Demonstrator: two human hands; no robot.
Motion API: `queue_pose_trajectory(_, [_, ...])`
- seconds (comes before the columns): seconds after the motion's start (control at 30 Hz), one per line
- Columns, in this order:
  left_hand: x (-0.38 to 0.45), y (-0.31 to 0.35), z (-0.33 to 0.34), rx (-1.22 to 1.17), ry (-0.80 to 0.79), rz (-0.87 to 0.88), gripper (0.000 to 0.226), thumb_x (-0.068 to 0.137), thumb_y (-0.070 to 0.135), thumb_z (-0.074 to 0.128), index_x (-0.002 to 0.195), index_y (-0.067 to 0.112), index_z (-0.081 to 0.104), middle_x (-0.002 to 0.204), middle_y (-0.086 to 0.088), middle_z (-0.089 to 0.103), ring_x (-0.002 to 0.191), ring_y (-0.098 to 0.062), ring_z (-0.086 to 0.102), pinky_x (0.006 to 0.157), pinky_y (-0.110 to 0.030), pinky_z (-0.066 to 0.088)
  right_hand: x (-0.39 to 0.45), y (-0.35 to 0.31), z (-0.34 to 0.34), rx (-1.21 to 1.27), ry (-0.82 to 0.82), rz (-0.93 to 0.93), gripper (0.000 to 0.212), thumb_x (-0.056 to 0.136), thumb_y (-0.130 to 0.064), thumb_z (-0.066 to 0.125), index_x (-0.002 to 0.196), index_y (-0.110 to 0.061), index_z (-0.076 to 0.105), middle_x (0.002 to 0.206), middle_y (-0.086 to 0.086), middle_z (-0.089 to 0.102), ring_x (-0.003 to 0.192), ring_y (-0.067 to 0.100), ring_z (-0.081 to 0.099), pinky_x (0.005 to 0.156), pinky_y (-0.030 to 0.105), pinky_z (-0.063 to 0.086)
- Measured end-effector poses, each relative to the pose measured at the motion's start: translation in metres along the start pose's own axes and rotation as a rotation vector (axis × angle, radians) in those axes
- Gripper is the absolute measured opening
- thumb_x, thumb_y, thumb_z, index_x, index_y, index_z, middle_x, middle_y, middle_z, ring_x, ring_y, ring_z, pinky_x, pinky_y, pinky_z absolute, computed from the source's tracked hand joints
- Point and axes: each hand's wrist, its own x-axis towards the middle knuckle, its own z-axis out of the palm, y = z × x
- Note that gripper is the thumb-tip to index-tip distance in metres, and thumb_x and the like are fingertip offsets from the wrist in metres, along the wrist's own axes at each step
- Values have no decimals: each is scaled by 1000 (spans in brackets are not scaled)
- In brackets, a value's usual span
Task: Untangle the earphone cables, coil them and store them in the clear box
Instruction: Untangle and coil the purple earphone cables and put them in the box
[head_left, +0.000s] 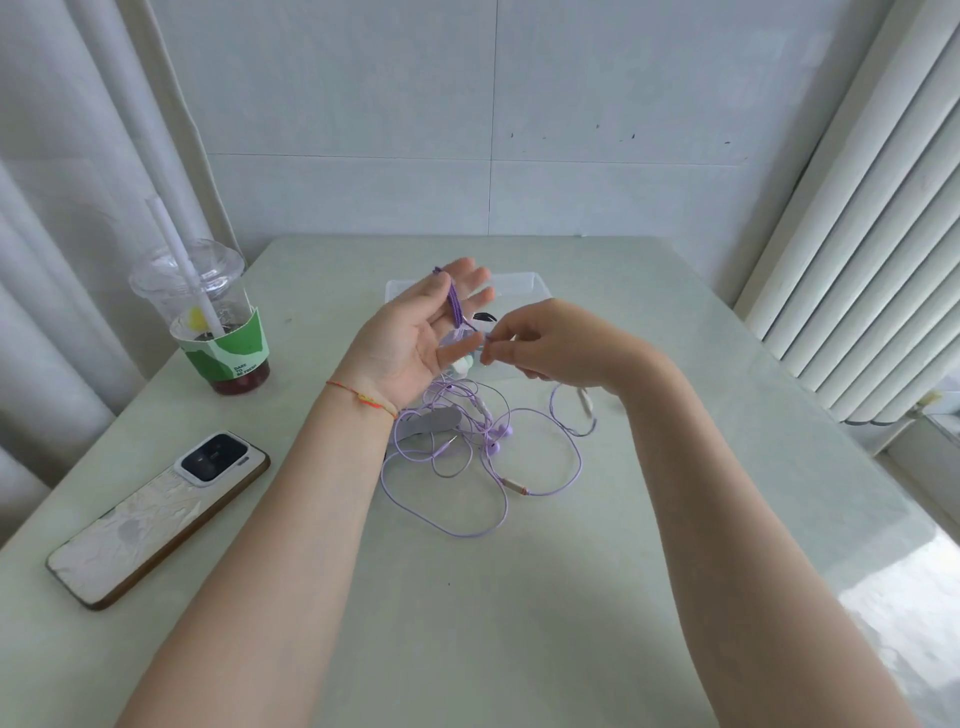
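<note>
Phone (156, 519) nearest; cup sleeve (228, 353) reads "DARE TO BE FRESH"

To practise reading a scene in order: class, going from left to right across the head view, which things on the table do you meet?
Phone → drink cup → left hand wound with purple cable → right hand pinching that cable. The loose tangle and the clear box overlap the hands, so they are left out.
</note>
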Motion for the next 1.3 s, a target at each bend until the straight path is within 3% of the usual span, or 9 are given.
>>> queue_pose_trajectory(0.2, [-4,-7,8,563,-1,-81,22,100,21,48,104,18,70,94,0,72,90,-11,67,51,-25,55,-6,-5,-9,8,94,15,20,90,-26,59,83,-10,69,56,-4,54,50,13,47,52,25,39])
queue_pose_trajectory(0.33, [-5,-8,11,739,-21,-120,26,101,22,46,90,15,69,76,-3,62,74,-12,57,45,-22,42,-7,-2,-10,68,95,37,18,86,-30,61,81,-14,68,59,2,58,51,14,59,52,25,37])
queue_pose_trajectory(0.47, [-4,-6,7,670,-49,-245,39,102,31,42,75,15,65,60,4,40,55,-12,38,42,-21,25,-6,4,-15,154,164,38,9,86,-21,63,83,-15,68,54,-3,50,48,15,45,46,21,35])
queue_pose_trajectory(0.67, [-7,1,12,107,-176,-298,30,95,25,40,75,13,58,60,4,31,51,-9,33,40,-19,18,3,10,-9,340,286,-1,14,91,-28,61,81,-23,69,59,-2,48,46,11,37,47,23,30])
queue_pose_trajectory(0.77, [-7,3,13,-149,-147,-191,29,93,25,46,83,13,70,67,4,55,60,-9,56,38,-15,34,4,5,0,340,181,19,23,97,-34,52,83,-23,67,64,1,51,49,15,37,46,23,30])
queue_pose_trajectory(0.83, [-7,1,13,-191,-121,-125,30,93,26,48,92,14,76,89,3,71,85,-11,69,45,-16,47,4,1,5,328,119,35,31,100,-37,47,81,-19,61,61,-1,52,47,14,37,43,21,31])
queue_pose_trajectory(0.97, [-7,-3,13,-247,-183,-100,30,94,24,49,114,11,68,128,-5,64,122,-21,59,62,-19,56,6,-2,9,273,112,84,37,102,-30,39,75,-9,54,56,-4,55,45,14,39,44,20,34])
queue_pose_trajectory(1.1, [-6,-3,10,-345,-221,-134,34,97,21,43,123,6,59,138,-10,56,127,-29,54,67,-22,58,7,-1,10,280,97,101,32,102,-27,38,85,-8,57,73,7,58,52,17,41,48,22,37])
queue_pose_trajectory(1.3, [-4,-2,9,-281,-131,-63,34,100,22,40,127,9,57,140,-6,55,130,-23,52,77,-33,59,5,-3,11,224,-9,116,26,101,-22,41,90,-5,58,71,4,57,51,15,42,45,20,36])
